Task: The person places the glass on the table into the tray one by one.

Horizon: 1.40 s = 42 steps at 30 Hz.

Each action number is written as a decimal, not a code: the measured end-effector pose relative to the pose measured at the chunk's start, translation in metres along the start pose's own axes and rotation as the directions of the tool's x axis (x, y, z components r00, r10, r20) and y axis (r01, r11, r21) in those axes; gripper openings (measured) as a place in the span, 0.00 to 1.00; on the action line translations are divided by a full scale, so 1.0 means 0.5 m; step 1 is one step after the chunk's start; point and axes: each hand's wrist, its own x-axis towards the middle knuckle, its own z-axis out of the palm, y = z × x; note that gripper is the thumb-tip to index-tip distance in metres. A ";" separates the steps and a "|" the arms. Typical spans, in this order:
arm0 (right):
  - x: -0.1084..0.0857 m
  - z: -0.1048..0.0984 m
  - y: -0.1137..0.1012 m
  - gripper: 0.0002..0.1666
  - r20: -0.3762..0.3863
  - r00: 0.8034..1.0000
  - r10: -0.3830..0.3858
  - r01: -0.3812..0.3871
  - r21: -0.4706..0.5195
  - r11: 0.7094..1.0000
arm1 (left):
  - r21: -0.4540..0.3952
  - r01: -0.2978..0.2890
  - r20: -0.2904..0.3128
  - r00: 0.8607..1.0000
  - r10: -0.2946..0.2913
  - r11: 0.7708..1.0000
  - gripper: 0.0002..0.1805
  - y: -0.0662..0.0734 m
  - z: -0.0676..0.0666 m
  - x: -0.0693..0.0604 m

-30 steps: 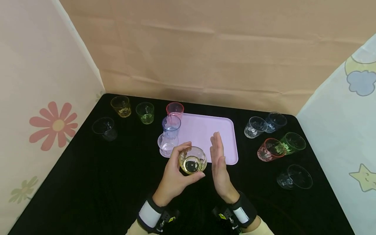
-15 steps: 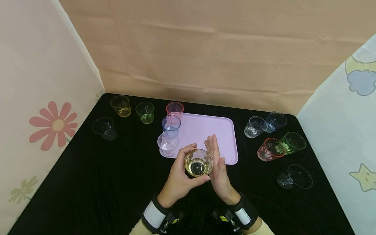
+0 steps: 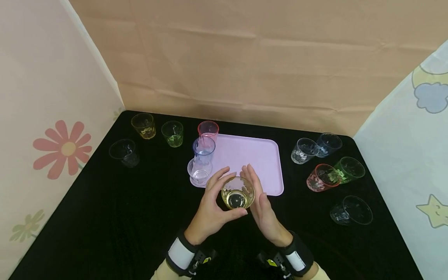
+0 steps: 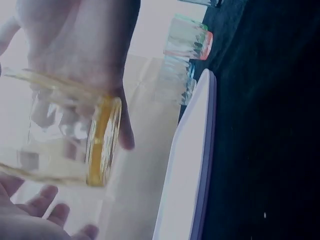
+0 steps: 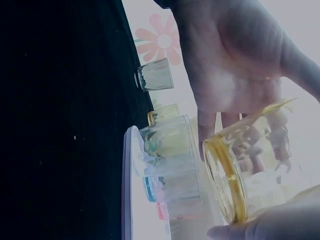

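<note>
A yellow-tinted drinking glass [image 3: 238, 193] is held above the tray's front edge, between both hands. My right hand [image 3: 264, 217] grips it from the right side; its far fingers are partly hidden behind the glass in the head view. My left hand [image 3: 210, 214] stands around the left side with fingers spread and loosened; a gap shows between its fingers [image 4: 59, 212] and the glass in the left wrist view. On the lilac tray [image 3: 248, 151], a pink-rimmed glass [image 3: 208, 129], a blue glass [image 3: 204, 149] and a clear glass [image 3: 200, 171] line the left edge.
Left of the tray stand a yellow glass [image 3: 144, 126], a green glass [image 3: 172, 133] and a clear glass [image 3: 125, 152]. To the right are several more glasses, among them a red glass [image 3: 320, 179] and a green glass [image 3: 350, 170]. Paper walls enclose the black table [image 3: 105, 217].
The yellow glass has shifted right from my left hand against my right hand. My left fingers have loosened and spread away from it; my right hand has closed in on it.
</note>
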 end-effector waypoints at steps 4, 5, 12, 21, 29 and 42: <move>-0.005 -0.009 -0.003 0.39 0.066 0.998 0.004 -0.007 0.042 0.999 | 0.013 0.009 0.023 1.000 -0.009 1.000 0.53 -0.005 -0.006 0.000; -0.006 -0.012 -0.003 0.38 0.082 0.997 0.010 -0.014 0.047 0.999 | 0.009 0.015 0.029 0.999 -0.015 1.000 0.54 -0.006 -0.008 -0.001; -0.013 -0.025 0.005 0.59 0.121 0.992 0.048 -0.040 -0.070 0.997 | 0.038 0.023 0.060 0.998 -0.025 0.999 0.56 -0.010 -0.017 0.000; -0.021 -0.027 0.011 0.60 0.097 0.995 0.034 -0.007 -0.258 0.966 | 0.076 0.008 0.068 0.998 -0.013 0.997 0.51 -0.013 -0.026 -0.003; -0.022 -0.029 0.016 0.55 0.054 0.998 0.045 -0.026 -0.310 0.950 | 0.079 0.028 0.046 0.998 -0.031 0.997 0.48 -0.015 -0.031 -0.002; -0.020 -0.024 0.025 0.50 -0.047 0.999 0.007 -0.022 -0.322 0.946 | -0.015 -0.009 0.002 1.000 0.009 1.000 0.49 -0.031 -0.034 -0.005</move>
